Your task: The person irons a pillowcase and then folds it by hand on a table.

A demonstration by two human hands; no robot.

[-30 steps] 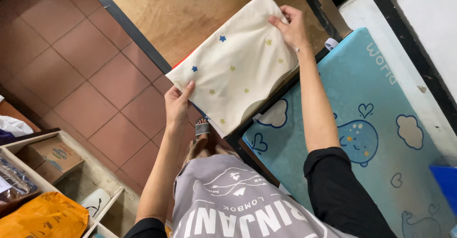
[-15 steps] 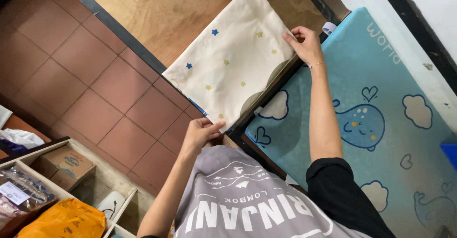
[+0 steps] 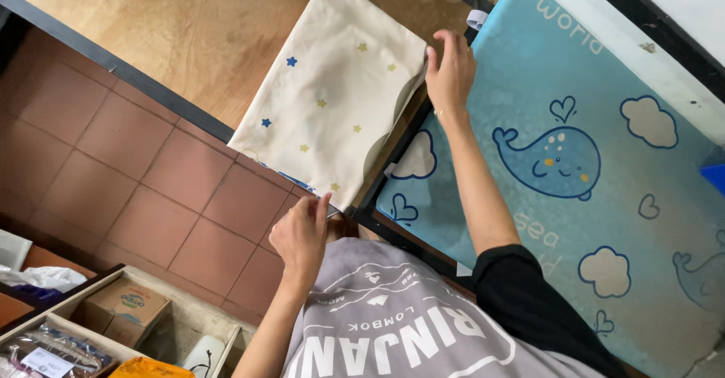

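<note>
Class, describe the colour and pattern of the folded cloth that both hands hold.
Cream cloth with small blue and yellow-green stars, seen in the head view.

Looking down, there's a grey T-shirt (image 3: 393, 333) filling the bottom of the view, with white block lettering and a white line-drawn mountain emblem across the chest. Its sleeve (image 3: 529, 310) on the right arm is black, ending above the elbow, raglan style. Both forearms are bare, and both hands, left (image 3: 302, 234) and right (image 3: 451, 72), wear no gloves.
</note>
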